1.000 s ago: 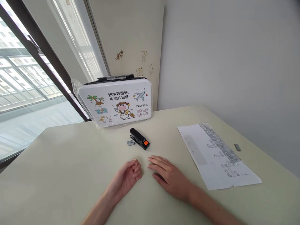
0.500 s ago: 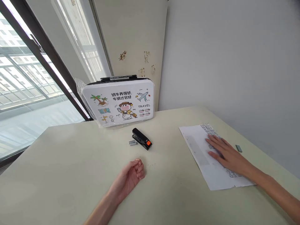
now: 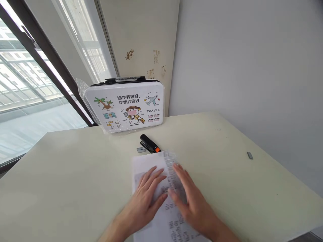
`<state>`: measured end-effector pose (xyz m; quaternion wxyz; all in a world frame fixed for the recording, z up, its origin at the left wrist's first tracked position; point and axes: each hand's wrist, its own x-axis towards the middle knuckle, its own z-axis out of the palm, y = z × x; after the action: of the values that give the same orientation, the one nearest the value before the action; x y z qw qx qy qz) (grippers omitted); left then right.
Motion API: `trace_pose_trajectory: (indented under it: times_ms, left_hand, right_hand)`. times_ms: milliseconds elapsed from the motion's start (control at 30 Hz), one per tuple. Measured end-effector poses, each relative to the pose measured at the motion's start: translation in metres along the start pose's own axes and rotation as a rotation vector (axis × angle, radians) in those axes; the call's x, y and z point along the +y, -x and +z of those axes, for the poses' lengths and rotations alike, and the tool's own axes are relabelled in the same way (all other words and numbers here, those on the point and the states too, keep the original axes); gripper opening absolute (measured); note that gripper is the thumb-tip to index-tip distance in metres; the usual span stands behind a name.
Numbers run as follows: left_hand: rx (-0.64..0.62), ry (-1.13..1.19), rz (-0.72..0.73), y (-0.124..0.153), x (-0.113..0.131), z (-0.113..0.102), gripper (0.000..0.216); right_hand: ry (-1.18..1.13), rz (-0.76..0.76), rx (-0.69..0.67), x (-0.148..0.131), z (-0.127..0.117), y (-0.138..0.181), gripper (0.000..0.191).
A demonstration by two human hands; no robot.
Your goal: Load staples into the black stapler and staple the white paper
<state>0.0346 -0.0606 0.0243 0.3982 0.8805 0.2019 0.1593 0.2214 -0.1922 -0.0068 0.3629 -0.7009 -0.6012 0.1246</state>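
Sheets of printed paper lie in front of me at the middle of the table, slightly blurred. My left hand rests on their left part, fingers stretched out. Over the printed right part is my right hand, its fingers extended and its thumb apart; whether it presses down I cannot tell. Just beyond the paper's top edge lies a black stapler with an orange patch, its near end touching or covered by the paper. Small strips of grey staples sit left of the stapler.
A white cartoon-printed case in clear plastic stands at the back of the pale table. Another strip of staples lies near the right edge. A wall rises at the right, a window at the left.
The paper has moved from the right side to the middle, along with my right hand. My left hand has opened from a loose curl and now lies on the paper.
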Motion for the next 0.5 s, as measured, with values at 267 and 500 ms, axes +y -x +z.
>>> trace_pose_trajectory:
  times_ms: [267, 500]
  left_hand:
    - [-0.080, -0.413, 0.083, 0.049, -0.011, -0.005, 0.071]
    - [-0.112, -0.411, 0.027, 0.067, -0.020, -0.024, 0.070]
  right_hand:
    - [0.034, -0.057, 0.069, 0.000, 0.022, -0.133, 0.053]
    - [0.091, 0.036, 0.014, 0.018, 0.041, -0.164, 0.026]
